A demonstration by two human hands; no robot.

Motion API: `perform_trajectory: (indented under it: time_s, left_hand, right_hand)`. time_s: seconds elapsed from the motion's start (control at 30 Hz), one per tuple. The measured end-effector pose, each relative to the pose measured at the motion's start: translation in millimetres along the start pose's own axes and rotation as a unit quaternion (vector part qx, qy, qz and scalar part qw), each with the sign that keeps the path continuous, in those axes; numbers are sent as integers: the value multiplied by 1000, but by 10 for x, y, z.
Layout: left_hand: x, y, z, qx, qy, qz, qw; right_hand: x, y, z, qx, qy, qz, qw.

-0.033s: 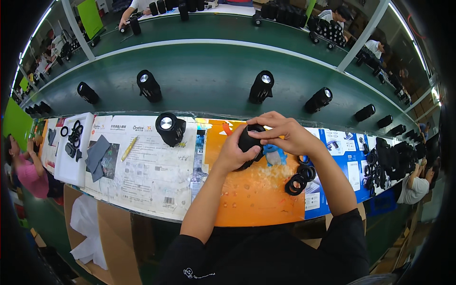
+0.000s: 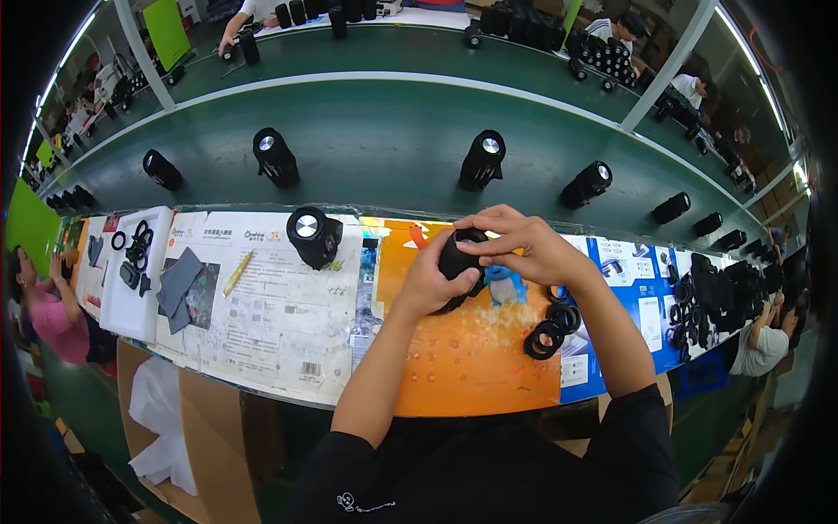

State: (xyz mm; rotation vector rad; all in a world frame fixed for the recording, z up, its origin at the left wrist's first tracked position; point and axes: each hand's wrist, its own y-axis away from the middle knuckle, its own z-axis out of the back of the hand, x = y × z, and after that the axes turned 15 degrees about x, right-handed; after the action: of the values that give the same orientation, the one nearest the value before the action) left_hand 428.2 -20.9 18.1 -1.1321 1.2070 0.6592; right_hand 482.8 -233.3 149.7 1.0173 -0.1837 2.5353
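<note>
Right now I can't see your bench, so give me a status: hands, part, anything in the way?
Left hand grips black cylinder. Right hand fingers at its top rim. Black rings piled just right of it; another black cylinder standing left.

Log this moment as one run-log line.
left hand: grips black cylinder | right hand: fingers on its top | black rings: beside, on orange mat

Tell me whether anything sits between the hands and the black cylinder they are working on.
Nothing visible does. The left hand wraps the black cylinder from below, and the right hand has its fingers on its top rim. The loose black rings lie apart, to the right.
</note>
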Motion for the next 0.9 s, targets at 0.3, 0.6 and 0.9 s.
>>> perform_trajectory:
  time_s: [0.3,0.6,0.9]
  left_hand:
    - [38,-18,-1,28,35,60,997]
    - [193,41,17,37,-23,53,998]
    - [19,258,211,61,-20,149,987]
  right_hand:
    - [161,40,91,9,73,-1,997]
    - [257,-812,-142,133,74,-227,962]
    - [-521,-715,-343,-280,-138,-73,947]
